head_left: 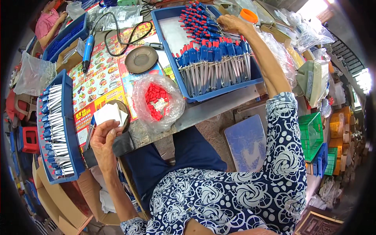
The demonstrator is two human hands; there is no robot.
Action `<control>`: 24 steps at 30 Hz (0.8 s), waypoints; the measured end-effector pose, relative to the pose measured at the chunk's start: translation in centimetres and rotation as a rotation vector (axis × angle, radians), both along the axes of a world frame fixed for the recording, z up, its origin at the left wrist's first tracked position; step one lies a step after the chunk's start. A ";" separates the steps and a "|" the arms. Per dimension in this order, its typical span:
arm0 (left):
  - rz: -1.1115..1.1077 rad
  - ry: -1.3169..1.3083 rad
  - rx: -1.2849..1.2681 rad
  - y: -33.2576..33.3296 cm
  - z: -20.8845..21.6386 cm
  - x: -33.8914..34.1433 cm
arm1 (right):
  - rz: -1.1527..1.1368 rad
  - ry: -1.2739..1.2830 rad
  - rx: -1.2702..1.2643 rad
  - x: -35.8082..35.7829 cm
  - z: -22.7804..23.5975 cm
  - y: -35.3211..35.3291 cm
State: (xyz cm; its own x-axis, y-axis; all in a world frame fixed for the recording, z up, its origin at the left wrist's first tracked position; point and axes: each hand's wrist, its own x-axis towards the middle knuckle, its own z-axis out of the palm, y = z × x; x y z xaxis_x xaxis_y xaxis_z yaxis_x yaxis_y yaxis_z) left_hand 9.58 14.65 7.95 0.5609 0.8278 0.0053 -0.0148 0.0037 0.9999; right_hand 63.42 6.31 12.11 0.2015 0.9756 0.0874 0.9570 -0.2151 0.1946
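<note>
My left hand (pixel 103 144) is at the near left edge of the table, its fingers pinched at the lower edge of some white paper pieces (pixel 107 112). Behind the paper is a dark round dish (pixel 124 113). At the far right my right hand (pixel 230 24) reaches into a blue tray (pixel 192 98), its fingers curled down among blue pieces with red tips and silver shafts (pixel 213 55); what they grip is hidden. In that tray the front row stands side by side, while more lie heaped behind. A clear plastic bag (pixel 175 102) holding small red parts (pixel 154 98) sits between my arms.
A blue-handled powered screwdriver (pixel 88 51) with a black cable lies at the left, near a brown round dish (pixel 141 59). Another blue tray (pixel 72 129) of similar pieces stands far left. An orange tape roll (pixel 248 15) is beside my right wrist. Another person (pixel 49 23) sits at upper left.
</note>
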 end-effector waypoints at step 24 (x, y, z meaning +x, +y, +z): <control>0.648 0.100 -0.160 -5.6 -8.5 -20.5 | 0.534 -0.522 0.030 15.8 0.9 -2.0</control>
